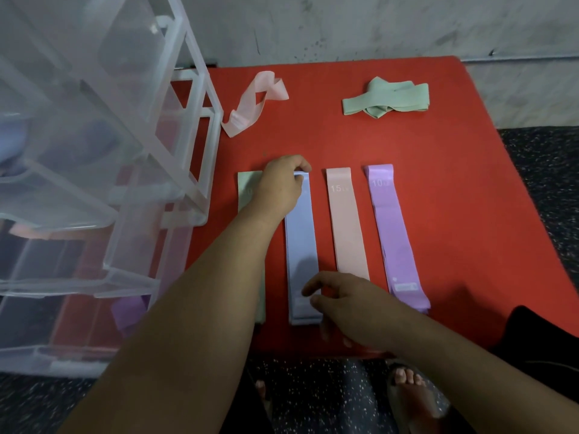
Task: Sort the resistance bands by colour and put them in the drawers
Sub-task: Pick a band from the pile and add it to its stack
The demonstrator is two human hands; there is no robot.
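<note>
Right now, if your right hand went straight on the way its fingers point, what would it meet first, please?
The near end of the blue band, lying just at the right hand; beyond it comes the left forearm. Whether they already touch is unclear.

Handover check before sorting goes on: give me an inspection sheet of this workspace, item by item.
Surface: red table, bands lying on it.
Job's things: green band, blue band, pink band and purple band lie flat in a row. The crumpled pink band and crumpled green band are at the far side. The clear drawer unit is at the left, with a purple piece showing low inside.
Clutter: black object at the right edge.
Hands: left hand pinches the blue band's far end. The right hand is at its near end with fingers loosely curled, grip unclear.
Cables: nothing seen.
Surroundings: grey wall, speckled floor, sandalled foot.
</note>
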